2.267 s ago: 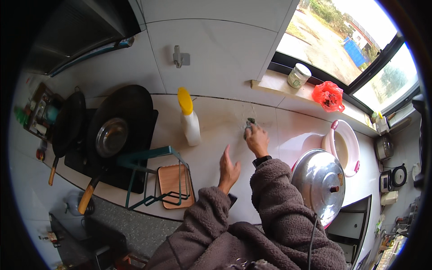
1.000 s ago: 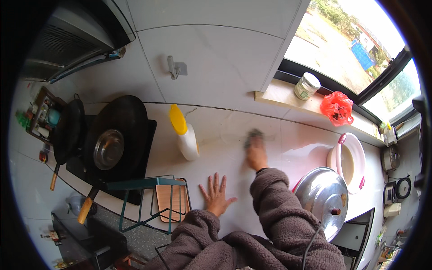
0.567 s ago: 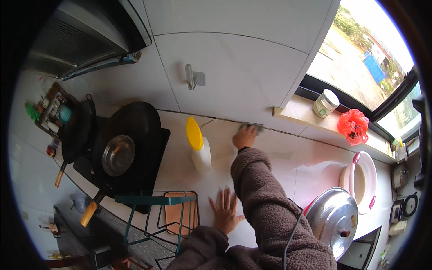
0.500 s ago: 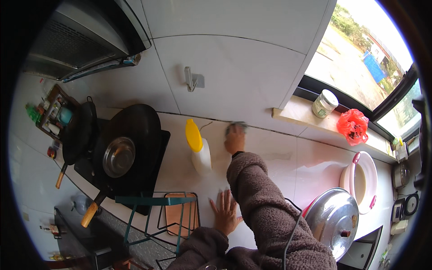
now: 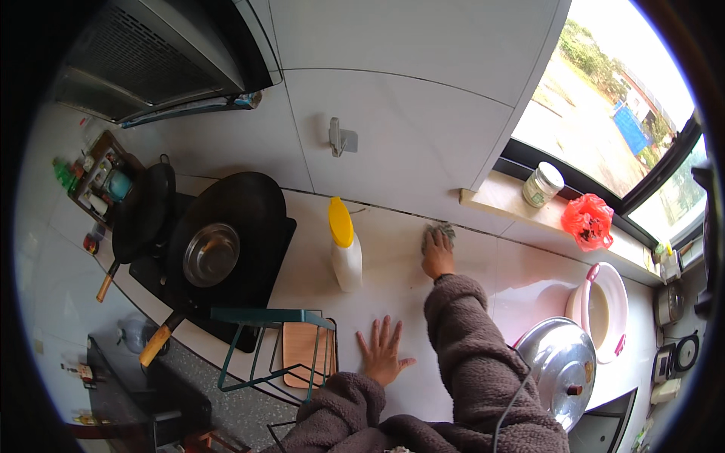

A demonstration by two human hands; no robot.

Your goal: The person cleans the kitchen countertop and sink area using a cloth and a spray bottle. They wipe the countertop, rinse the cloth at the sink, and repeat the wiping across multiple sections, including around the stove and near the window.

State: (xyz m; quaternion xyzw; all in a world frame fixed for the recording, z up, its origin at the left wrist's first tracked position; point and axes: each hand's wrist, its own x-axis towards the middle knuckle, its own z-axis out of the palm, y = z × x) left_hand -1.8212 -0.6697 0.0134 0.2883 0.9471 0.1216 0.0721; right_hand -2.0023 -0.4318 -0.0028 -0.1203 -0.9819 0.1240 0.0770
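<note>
My right hand [image 5: 438, 255] presses a crumpled grey-green cloth [image 5: 447, 231] onto the white countertop [image 5: 411, 302], close to the seam where the counter meets the tiled wall. Its fingers are bent over the cloth and partly cover it. Nearer to me, my left hand [image 5: 384, 352] lies flat on the counter with fingers spread, holding nothing. A white bottle with a yellow top [image 5: 347, 260] stands upright between the hands and the stove, apart from both.
On the left, a black wok [image 5: 260, 204] holds a metal bowl [image 5: 211, 255]. A green wire rack [image 5: 264, 317] stands beside a wooden board [image 5: 302, 353]. At right are a lidded metal pot [image 5: 555, 370] and a pink-white basin [image 5: 619, 309]. A jar [image 5: 543, 185] and red bag [image 5: 587, 221] occupy the sill.
My right hand has slid the cloth rightward along the back of the counter. My left hand stays spread on the surface. The whole view has shifted slightly.
</note>
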